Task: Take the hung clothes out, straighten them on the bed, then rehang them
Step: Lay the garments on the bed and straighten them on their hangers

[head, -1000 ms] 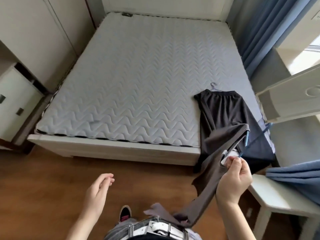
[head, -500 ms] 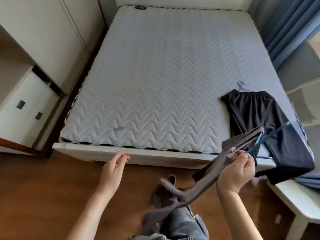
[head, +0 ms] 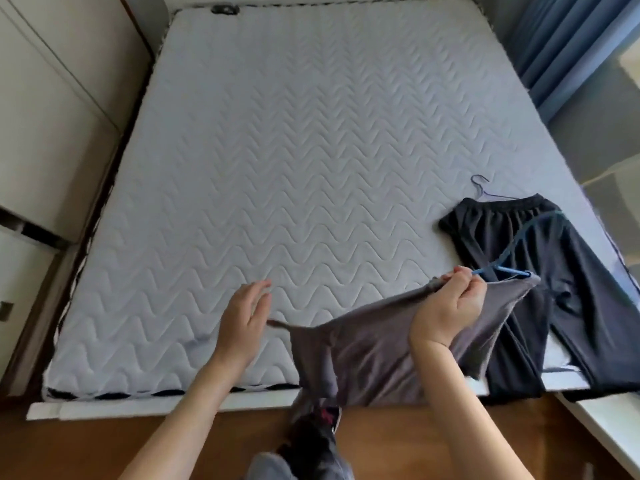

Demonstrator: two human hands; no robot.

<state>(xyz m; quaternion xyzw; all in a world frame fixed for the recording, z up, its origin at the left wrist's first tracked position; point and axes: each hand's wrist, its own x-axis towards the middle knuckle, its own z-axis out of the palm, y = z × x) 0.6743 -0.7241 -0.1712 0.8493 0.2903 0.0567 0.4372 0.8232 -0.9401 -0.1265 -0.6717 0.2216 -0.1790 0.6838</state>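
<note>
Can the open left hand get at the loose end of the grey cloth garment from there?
Probably yes: the left hand hovers open beside the grey garment, nothing between them.

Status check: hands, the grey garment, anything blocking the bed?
Right hand gripping grey garment and blue hanger. Left hand open, empty, over mattress. Black pants lie at right; middle clear.

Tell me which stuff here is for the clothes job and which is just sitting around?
For the job:
- grey garment, held by the right hand
- blue hanger in that grip
- black trousers on the mattress, with a wire hanger
- left hand, open

Just there:
- blue curtain
- white cupboard
</note>
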